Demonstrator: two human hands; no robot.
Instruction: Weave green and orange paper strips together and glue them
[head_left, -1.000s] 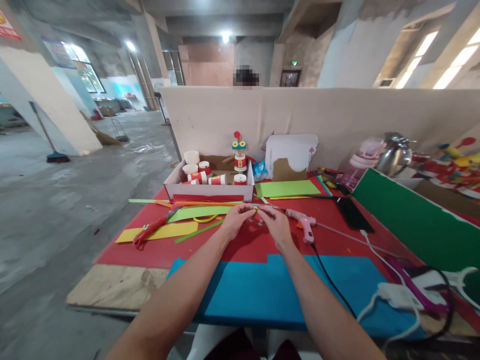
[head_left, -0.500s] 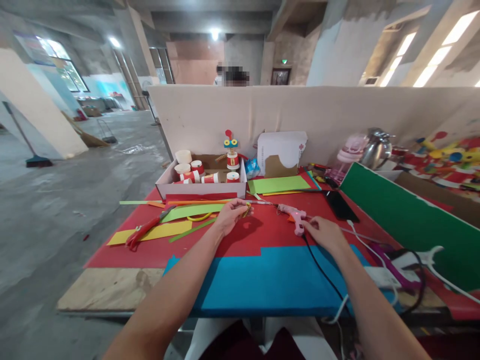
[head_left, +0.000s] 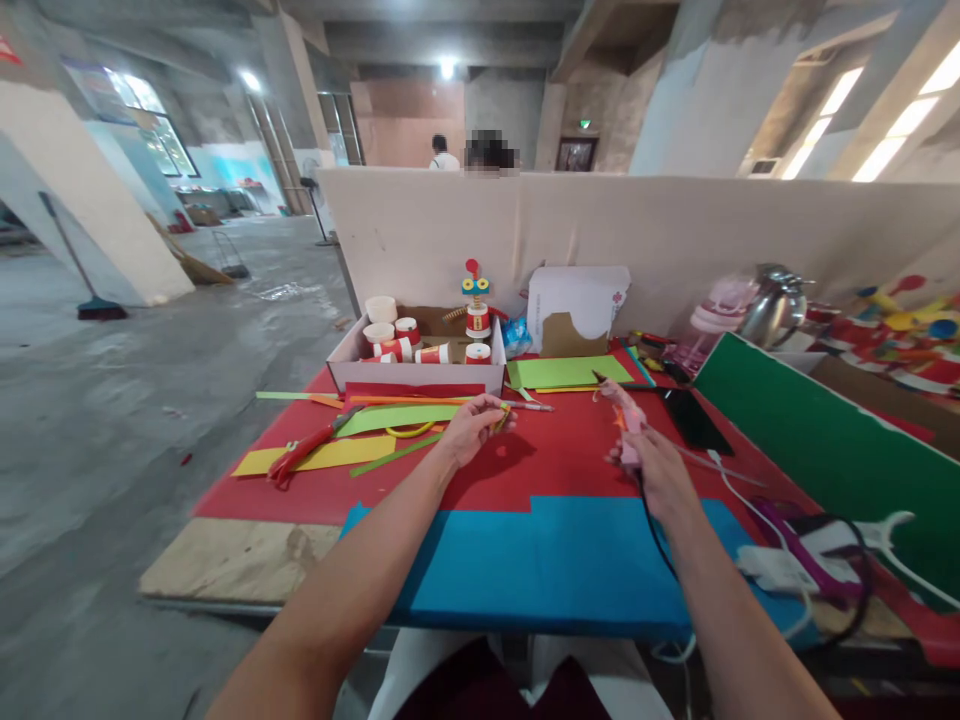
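Observation:
My left hand (head_left: 474,430) pinches a small yellow-green piece (head_left: 503,416) above the red table covering; its exact kind is too small to make out. In my right hand (head_left: 654,462) is a pink hot glue gun (head_left: 628,430), gripped by its handle, its dark nozzle pointing up and to the left. A black cord (head_left: 654,525) runs from the handle toward my body. Behind my left hand lies a pen-like grey stick (head_left: 534,406). Red-handled scissors (head_left: 304,448) rest to the left on strips of yellow and green paper (head_left: 322,458).
At the back, a white box (head_left: 416,377) holds several paper cups and a cup figure (head_left: 478,318). Light green paper (head_left: 570,372) lies behind the glue gun. A phone (head_left: 696,420), a power strip (head_left: 776,568) and a green-sided box (head_left: 817,460) stand on the right.
My right hand has closed around the glue gun and lifted it off the table, its nozzle turned upward. My left hand still pinches the small piece. The view has shifted slightly.

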